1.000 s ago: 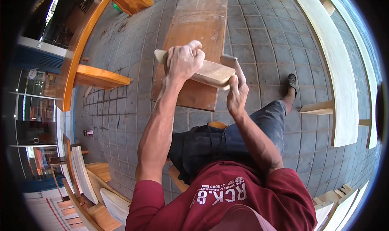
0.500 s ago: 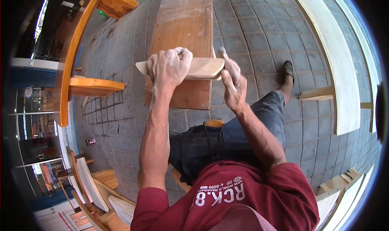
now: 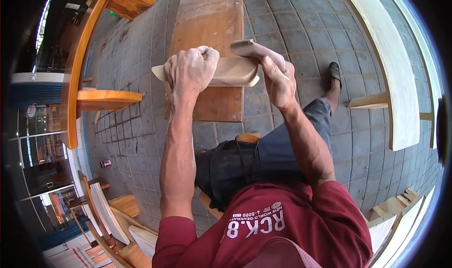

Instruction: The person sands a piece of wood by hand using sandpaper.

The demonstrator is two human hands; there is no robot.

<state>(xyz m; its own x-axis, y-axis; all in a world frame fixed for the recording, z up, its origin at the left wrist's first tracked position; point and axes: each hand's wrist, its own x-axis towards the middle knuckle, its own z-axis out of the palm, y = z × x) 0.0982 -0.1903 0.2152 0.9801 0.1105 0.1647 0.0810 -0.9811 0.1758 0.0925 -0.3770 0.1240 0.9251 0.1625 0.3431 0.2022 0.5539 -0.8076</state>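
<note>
A pale wooden piece with a curved, tapering end lies crosswise over the near part of a brown wooden bench. My left hand, dusty across the knuckles, is wrapped round its left part. In my right hand is a bent sheet of sandpaper, with the thumb pressed on it. The sheet curls over the upper corner of the piece's right end, overlapping it in this view. My right fingers are partly hidden behind the sheet.
An orange varnished bench stands at the left, and a pale unfinished bench at the right. Wooden parts are gathered at the lower left. A small can lies on the grey tiled floor.
My right hand has turned and shifted slightly right, bringing the sandpaper from beside the piece's right end to over its upper corner. The left hand keeps its grip.
</note>
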